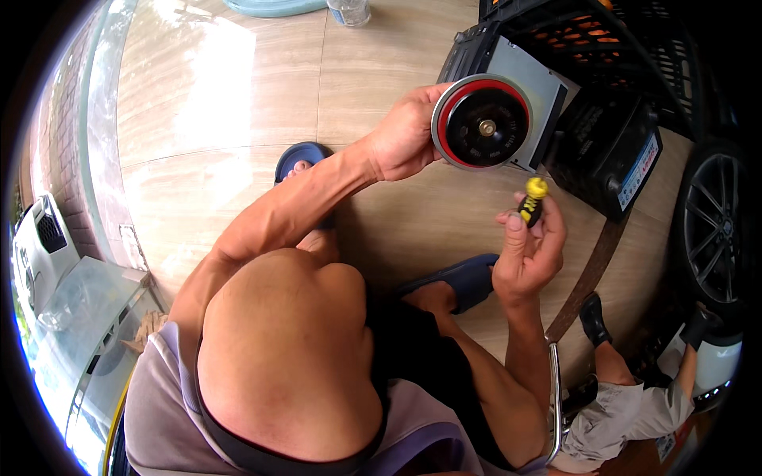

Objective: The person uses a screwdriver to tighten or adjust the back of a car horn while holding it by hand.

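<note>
My left hand point(409, 135) reaches forward, its fingers wrapped behind the edge of a round disc horn point(508, 139). The horn has a black face, a red ring, a silver rim and a brass-coloured centre bolt. Below it and to the right, my right hand point(533, 250) pinches a short yellow-and-black screwdriver handle point(530, 208) between thumb and fingers, the yellow end up. The shaft is hard to make out. Screwdriver and horn are apart. Partly hidden behind the horn is a grey metal box-shaped unit point(520, 67) with a black front.
A black car battery point(611, 143) with a blue-and-white label stands right of the horn, before a black plastic crate point(659, 63) holding orange things. A black-spoked wheel point(718, 222) is at far right. Another person in grey shorts point(627, 412) is at lower right. A clear cup point(349, 9) is at the top.
</note>
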Action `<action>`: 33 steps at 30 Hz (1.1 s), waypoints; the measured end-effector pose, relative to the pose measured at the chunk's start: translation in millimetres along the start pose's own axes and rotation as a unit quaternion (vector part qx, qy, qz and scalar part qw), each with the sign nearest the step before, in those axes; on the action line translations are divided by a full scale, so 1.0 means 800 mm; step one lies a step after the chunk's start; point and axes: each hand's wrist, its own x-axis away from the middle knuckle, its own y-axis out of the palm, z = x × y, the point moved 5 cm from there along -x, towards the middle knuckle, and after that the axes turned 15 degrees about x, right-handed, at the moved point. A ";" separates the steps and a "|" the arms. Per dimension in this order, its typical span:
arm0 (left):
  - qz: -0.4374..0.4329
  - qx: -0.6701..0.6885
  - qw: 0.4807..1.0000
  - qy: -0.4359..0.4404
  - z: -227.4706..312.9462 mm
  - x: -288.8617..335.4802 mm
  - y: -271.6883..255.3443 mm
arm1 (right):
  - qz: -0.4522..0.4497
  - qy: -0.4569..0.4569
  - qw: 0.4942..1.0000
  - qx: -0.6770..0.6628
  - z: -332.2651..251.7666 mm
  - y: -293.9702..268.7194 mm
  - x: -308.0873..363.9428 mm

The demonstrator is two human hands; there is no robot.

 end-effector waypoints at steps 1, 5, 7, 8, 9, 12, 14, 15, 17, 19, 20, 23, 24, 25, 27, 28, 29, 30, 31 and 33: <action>0.001 0.000 1.000 0.000 -0.002 0.000 0.000 | -0.001 0.001 1.000 -0.001 -0.002 0.001 -0.005; 0.015 0.015 0.999 -0.025 -0.013 0.002 -0.010 | -0.018 0.008 1.000 -0.003 -0.012 0.008 -0.022; 0.003 0.005 0.999 -0.033 -0.019 0.003 -0.010 | 0.008 0.029 0.997 -0.070 -0.015 0.009 -0.030; 0.014 -0.031 0.999 -0.035 -0.023 0.003 -0.009 | -0.001 0.054 0.994 -0.093 -0.017 0.006 -0.035; 0.024 -0.068 0.997 -0.037 -0.027 0.003 -0.009 | 0.001 0.058 0.994 -0.091 -0.018 0.005 -0.038; 0.040 -0.086 0.994 -0.055 -0.040 0.011 0.000 | 0.033 0.040 0.992 -0.113 -0.021 0.007 -0.049; 0.064 -0.093 0.992 -0.054 -0.046 0.013 -0.002 | 0.016 0.065 0.989 -0.133 -0.021 0.006 -0.050; 0.055 -0.107 0.991 -0.055 -0.049 0.013 -0.009 | -0.005 0.084 0.985 -0.153 -0.019 0.008 -0.048; 0.046 -0.121 0.990 -0.062 -0.056 0.013 -0.023 | 0.009 0.091 0.983 -0.157 -0.015 0.009 -0.046; 0.010 -0.134 0.988 -0.077 -0.061 0.015 -0.028 | 0.000 0.094 0.988 -0.123 -0.009 0.008 -0.042; 0.012 -0.135 0.987 -0.084 -0.065 0.017 -0.029 | 0.003 0.100 0.987 -0.124 -0.003 0.007 -0.041; 0.054 -0.139 0.984 -0.100 -0.074 0.025 -0.029 | -0.016 0.153 0.977 -0.151 0.017 0.007 -0.038; 0.039 -0.134 0.985 -0.105 -0.076 0.029 -0.025 | -0.030 0.195 0.960 -0.197 0.025 0.009 -0.036; 0.023 -0.130 0.985 -0.109 -0.078 0.031 -0.020 | -0.043 0.234 0.941 -0.243 0.031 0.011 -0.033; 0.003 -0.131 0.985 -0.115 -0.083 0.033 -0.007 | -0.049 0.248 0.917 -0.309 0.042 0.011 -0.025; -0.017 -0.133 0.985 -0.113 -0.083 0.033 -0.002 | -0.050 0.261 0.893 -0.363 0.047 0.014 -0.023; -0.017 -0.133 0.984 -0.116 -0.083 0.032 0.000 | -0.050 0.272 0.867 -0.415 0.049 0.017 -0.022; -0.055 -0.179 0.978 -0.096 -0.082 0.031 0.005 | -0.048 0.273 0.867 -0.415 0.048 0.016 -0.021; -0.091 -0.223 0.968 -0.073 -0.080 0.031 0.009 | -0.042 0.283 0.856 -0.430 0.046 0.016 -0.020; -0.114 -0.235 0.963 -0.062 -0.077 0.025 0.004 | -0.038 0.294 0.845 -0.445 0.046 0.017 -0.019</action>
